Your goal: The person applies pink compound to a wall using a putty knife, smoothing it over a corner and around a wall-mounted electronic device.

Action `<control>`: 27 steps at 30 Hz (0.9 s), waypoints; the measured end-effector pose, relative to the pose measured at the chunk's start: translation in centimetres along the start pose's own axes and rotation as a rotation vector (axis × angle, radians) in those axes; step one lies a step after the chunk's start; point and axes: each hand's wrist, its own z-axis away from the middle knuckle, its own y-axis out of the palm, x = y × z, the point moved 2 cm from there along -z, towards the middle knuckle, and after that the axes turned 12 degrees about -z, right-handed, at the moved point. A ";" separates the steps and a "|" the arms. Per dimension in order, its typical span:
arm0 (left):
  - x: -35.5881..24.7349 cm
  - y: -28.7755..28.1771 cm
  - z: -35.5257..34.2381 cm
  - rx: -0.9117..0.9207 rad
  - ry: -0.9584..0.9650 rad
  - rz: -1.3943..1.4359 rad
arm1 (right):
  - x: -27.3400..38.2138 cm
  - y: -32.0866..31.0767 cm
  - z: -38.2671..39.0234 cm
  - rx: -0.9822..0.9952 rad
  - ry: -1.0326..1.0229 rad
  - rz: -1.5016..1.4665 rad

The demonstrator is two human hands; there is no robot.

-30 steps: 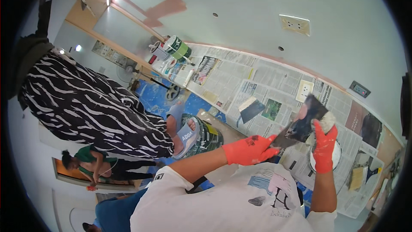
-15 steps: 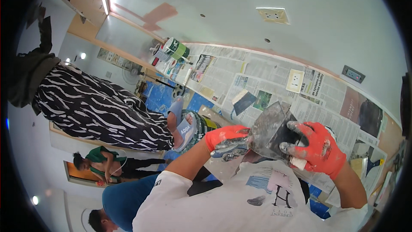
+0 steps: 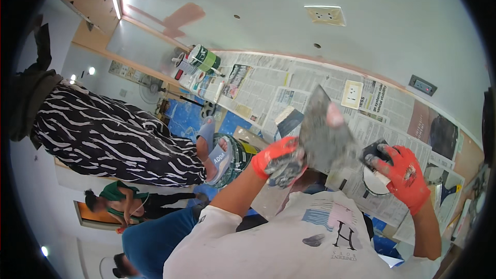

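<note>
My left hand [image 3: 281, 163], in an orange glove with a smeared grey palm, is closed round the lower end of a broad grey putty blade [image 3: 325, 139]. The blade tilts upward and carries a dab of pink putty [image 3: 335, 115]. My right hand [image 3: 405, 175], gloved alike, grips a smaller dark scraper [image 3: 373, 151] with a pale edge, held apart from the first blade. Below that scraper a round white container [image 3: 375, 182] shows in part, the rest covered by the right glove. The blade's surface is slightly blurred.
Newspaper [image 3: 305, 80] covers the counter along the wall, with a dark-and-cream blade [image 3: 289, 121] and a socket plate [image 3: 353, 94] on it. A paint tin [image 3: 204, 59] stands at the far left. Someone in patterned trousers [image 3: 124, 134] stands on a bucket [image 3: 240, 157]; other people are lower left.
The blades were together in front of me; now my right hand has drawn its scraper off to the right. The left blade has swung upward, showing the pink dab.
</note>
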 end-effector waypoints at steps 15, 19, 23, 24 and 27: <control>3.6 -3.5 -5.5 -0.272 0.552 -1.424 | 4.6 6.8 -10.3 -0.790 0.139 -0.009; 2.9 -3.7 -5.0 -0.334 0.946 -1.749 | 5.7 7.9 -12.6 -0.676 0.176 -0.057; 3.5 -7.7 -3.8 -0.293 0.916 -1.628 | 8.0 10.5 -16.7 -0.633 0.166 -0.005; 2.7 -9.0 -3.6 -0.307 0.899 -1.600 | 8.4 11.0 -17.4 -0.549 0.108 -0.027; 0.6 -8.3 -3.2 -0.237 0.941 -1.645 | 7.7 10.2 -17.7 -0.817 0.142 -0.091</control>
